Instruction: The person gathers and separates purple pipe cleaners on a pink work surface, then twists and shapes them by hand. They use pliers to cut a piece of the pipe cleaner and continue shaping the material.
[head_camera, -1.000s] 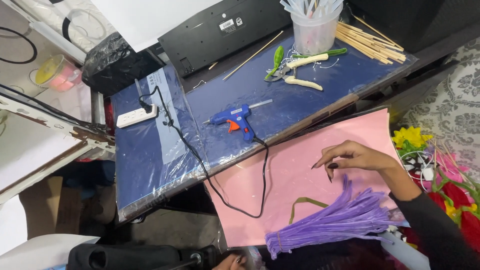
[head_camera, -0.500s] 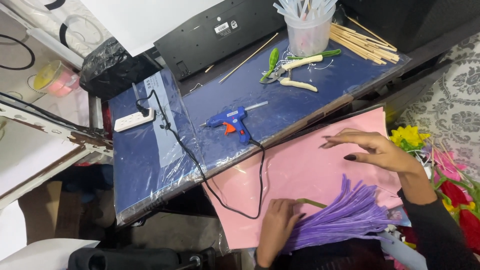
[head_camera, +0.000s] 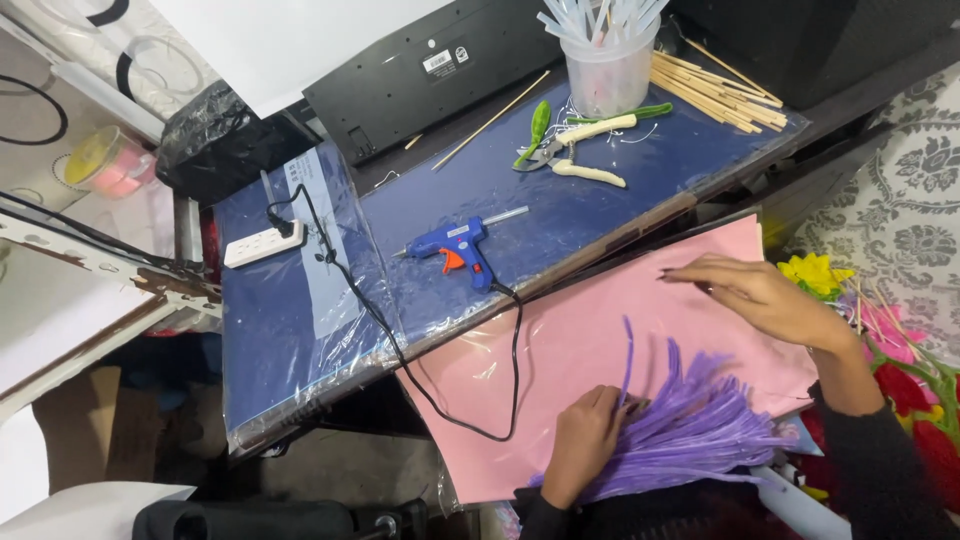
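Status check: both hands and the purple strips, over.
Left hand gripping purple strips, one strand raised. Right hand flat on pink sheet. Glue gun cord crosses the sheet.

Purple strips (head_camera: 690, 425): a fanned bundle lying on my pink sheet, one strand sticking up.
Pink sheet (head_camera: 600, 340): flat, partly tucked under the blue board.

A glue gun (head_camera: 455, 247) lies mid-board on the work board (head_camera: 300, 340), its cord (head_camera: 400, 350) running left to a power strip (head_camera: 262, 243). Behind it to the right lie clippers (head_camera: 575, 150), then a cup of glue sticks (head_camera: 608, 60), with wooden sticks (head_camera: 715, 92) right of the cup. A paper sheet (head_camera: 560, 350) lies before the board, with a bundle of strips (head_camera: 690, 430) on it
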